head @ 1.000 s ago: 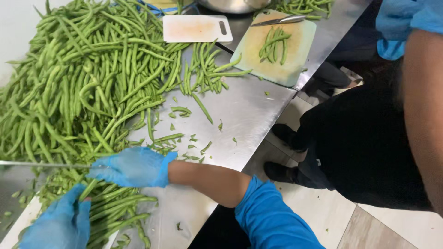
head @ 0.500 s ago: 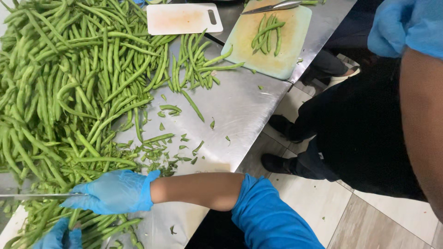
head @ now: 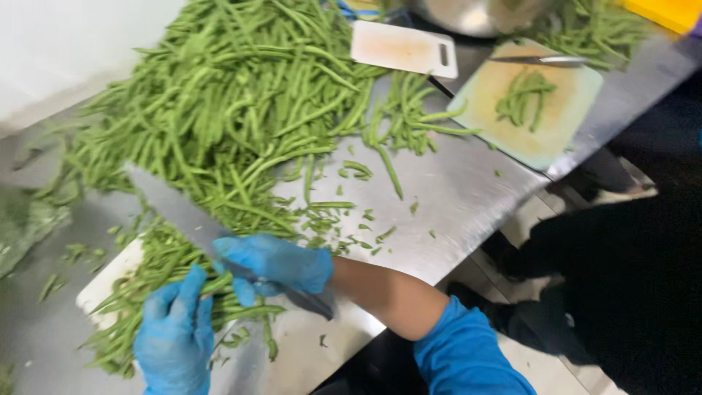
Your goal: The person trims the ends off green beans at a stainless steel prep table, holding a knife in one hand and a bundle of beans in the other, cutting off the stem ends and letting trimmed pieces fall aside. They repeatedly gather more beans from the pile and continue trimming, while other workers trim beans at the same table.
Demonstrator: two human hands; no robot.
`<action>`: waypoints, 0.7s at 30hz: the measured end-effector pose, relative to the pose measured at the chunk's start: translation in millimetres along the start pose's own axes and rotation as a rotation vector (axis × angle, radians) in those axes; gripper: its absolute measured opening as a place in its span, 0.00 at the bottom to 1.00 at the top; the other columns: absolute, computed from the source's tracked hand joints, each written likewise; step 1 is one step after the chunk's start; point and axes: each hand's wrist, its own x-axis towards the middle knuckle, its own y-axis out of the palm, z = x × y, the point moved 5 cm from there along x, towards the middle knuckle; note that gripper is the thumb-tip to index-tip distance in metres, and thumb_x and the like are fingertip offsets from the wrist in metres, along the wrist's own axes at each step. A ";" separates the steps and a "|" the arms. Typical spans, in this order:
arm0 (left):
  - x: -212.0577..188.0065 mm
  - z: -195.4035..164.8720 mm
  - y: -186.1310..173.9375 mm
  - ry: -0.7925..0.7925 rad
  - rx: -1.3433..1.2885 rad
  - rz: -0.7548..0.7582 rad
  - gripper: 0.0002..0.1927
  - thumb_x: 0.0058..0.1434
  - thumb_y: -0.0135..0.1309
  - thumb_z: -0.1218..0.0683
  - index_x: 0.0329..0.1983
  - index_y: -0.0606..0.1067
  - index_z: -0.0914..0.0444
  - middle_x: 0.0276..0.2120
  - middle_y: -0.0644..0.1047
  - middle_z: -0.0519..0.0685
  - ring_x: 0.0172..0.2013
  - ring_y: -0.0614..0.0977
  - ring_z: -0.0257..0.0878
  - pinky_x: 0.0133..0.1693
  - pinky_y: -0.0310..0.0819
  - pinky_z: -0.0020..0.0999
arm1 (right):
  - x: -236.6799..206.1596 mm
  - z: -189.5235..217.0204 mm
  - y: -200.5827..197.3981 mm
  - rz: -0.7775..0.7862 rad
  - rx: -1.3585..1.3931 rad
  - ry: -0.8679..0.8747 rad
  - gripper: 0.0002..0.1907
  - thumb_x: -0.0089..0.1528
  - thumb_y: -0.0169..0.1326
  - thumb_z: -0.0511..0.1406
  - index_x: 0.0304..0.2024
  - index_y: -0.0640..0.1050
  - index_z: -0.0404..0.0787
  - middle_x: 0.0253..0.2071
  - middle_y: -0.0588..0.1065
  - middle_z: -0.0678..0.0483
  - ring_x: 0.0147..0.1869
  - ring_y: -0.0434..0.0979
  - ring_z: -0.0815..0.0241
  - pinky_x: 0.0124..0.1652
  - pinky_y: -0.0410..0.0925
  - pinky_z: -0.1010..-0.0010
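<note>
My right hand (head: 274, 265), in a blue glove, grips the dark handle of a large kitchen knife (head: 179, 212); its blade slants up and to the left over a bunch of green beans. My left hand (head: 174, 338), also gloved in blue, rests flat on that bunch of beans (head: 157, 274), which lies on a white cutting board (head: 102, 281) at the near left of the steel table (head: 446, 205). A big heap of green beans (head: 234, 110) covers the table beyond the board.
A small white board (head: 402, 48) and a pale green board (head: 537, 110) with a few beans and a knife (head: 545, 60) lie at the far right. A metal bowl (head: 475, 14) stands behind. Cut bean bits litter the steel. A person in dark clothes (head: 629, 292) stands right.
The view has shifted left and down. My right hand has lifted the knife from flat to slanted, blade up-left. My left hand has come into fuller view on the beans.
</note>
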 end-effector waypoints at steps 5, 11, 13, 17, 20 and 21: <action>-4.2 -5.9 -34.1 0.023 -0.345 -0.317 0.17 0.67 0.56 0.62 0.58 0.73 0.58 0.49 0.77 0.52 0.48 0.80 0.46 0.47 0.76 0.36 | -6.4 27.1 -34.5 -0.262 -0.103 -0.037 0.28 0.70 0.37 0.58 0.39 0.75 0.43 0.20 0.75 0.53 0.15 0.61 0.69 0.16 0.54 0.76; 3.2 30.4 -59.8 -0.154 -0.613 -0.543 0.10 0.76 0.47 0.60 0.58 0.71 0.66 0.51 0.73 0.52 0.48 0.78 0.42 0.55 0.73 0.34 | -10.1 61.2 -74.4 -0.622 -0.074 -0.204 0.26 0.69 0.36 0.57 0.40 0.72 0.45 0.19 0.74 0.51 0.12 0.62 0.66 0.14 0.54 0.74; 5.0 37.5 -65.0 -0.197 -0.635 -0.582 0.10 0.77 0.46 0.59 0.58 0.70 0.66 0.51 0.74 0.52 0.47 0.79 0.41 0.54 0.74 0.33 | -9.4 67.2 -77.4 -0.694 -0.123 -0.273 0.25 0.69 0.37 0.56 0.40 0.71 0.45 0.20 0.74 0.52 0.13 0.61 0.66 0.15 0.55 0.75; 5.3 37.2 -48.8 -0.219 -0.793 -0.607 0.11 0.75 0.45 0.60 0.58 0.70 0.66 0.52 0.75 0.53 0.47 0.83 0.42 0.53 0.77 0.36 | 1.5 64.6 -63.4 -0.607 -0.228 -0.307 0.24 0.69 0.38 0.56 0.42 0.69 0.44 0.22 0.76 0.53 0.16 0.63 0.68 0.17 0.57 0.76; -6.2 30.5 -25.4 -0.199 -0.891 -0.562 0.11 0.75 0.44 0.60 0.58 0.68 0.66 0.54 0.74 0.53 0.49 0.84 0.42 0.55 0.78 0.36 | 12.9 49.2 -40.2 -0.412 -0.218 -0.241 0.27 0.66 0.40 0.56 0.57 0.74 0.51 0.21 0.75 0.55 0.16 0.63 0.70 0.18 0.57 0.77; -9.8 29.8 -19.0 -0.185 -0.897 -0.552 0.11 0.75 0.43 0.60 0.58 0.68 0.66 0.55 0.73 0.53 0.49 0.84 0.43 0.55 0.78 0.36 | 15.8 44.2 -32.0 -0.362 -0.228 -0.234 0.28 0.66 0.40 0.56 0.59 0.73 0.51 0.21 0.75 0.56 0.16 0.63 0.70 0.18 0.57 0.77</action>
